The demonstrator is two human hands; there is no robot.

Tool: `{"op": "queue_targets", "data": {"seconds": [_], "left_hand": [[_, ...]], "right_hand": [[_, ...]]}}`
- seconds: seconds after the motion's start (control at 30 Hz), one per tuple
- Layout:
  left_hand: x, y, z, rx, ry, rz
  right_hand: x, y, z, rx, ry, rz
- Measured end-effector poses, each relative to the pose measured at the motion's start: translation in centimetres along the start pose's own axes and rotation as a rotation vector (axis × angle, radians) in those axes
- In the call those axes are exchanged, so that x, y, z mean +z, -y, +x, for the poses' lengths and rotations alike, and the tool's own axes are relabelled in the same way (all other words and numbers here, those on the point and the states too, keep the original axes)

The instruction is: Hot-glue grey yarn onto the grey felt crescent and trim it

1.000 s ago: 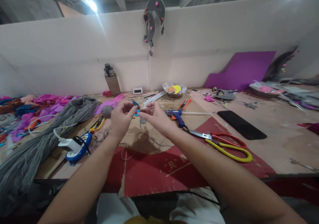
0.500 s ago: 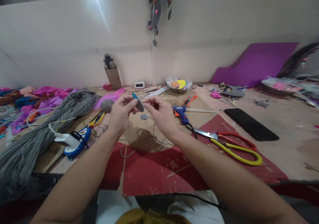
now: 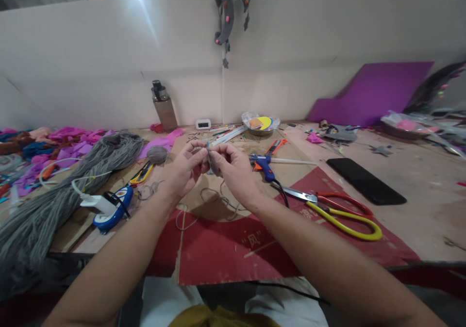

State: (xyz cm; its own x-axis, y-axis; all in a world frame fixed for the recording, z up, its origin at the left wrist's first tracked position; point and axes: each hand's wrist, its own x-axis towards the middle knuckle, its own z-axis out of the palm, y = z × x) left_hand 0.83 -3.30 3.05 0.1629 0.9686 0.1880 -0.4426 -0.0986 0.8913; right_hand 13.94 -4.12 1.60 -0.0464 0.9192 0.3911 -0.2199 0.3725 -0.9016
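Both hands meet above the cardboard sheet around a small flat grey piece with a blue edge. My left hand pinches it from the left between thumb and fingers. From the other side, my right hand grips it with thumb and forefinger. Fingers cover much of the piece, which is turned nearly edge-on. Loose grey yarn curls on the cardboard below, and a ball of grey yarn lies left of my left hand.
Right of my hands are a blue glue gun, large scissors and a black phone. A grey yarn skein, a yellow utility knife and a blue power strip are left. A bottle stands behind.
The grey-blue piece has turned from a tilted view to nearly edge-on. My hands have drawn closer together around it, and the right fingers now overlap more of it.
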Motion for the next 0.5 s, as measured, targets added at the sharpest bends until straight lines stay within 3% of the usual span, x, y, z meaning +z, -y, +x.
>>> {"op": "queue_targets", "data": {"seconds": [0.5], "left_hand": [[-0.20, -0.07, -0.04, 0.086, -0.029, 0.159]], "right_hand": [[-0.31, 0.45, -0.11, -0.018, -0.044, -0.061]]}}
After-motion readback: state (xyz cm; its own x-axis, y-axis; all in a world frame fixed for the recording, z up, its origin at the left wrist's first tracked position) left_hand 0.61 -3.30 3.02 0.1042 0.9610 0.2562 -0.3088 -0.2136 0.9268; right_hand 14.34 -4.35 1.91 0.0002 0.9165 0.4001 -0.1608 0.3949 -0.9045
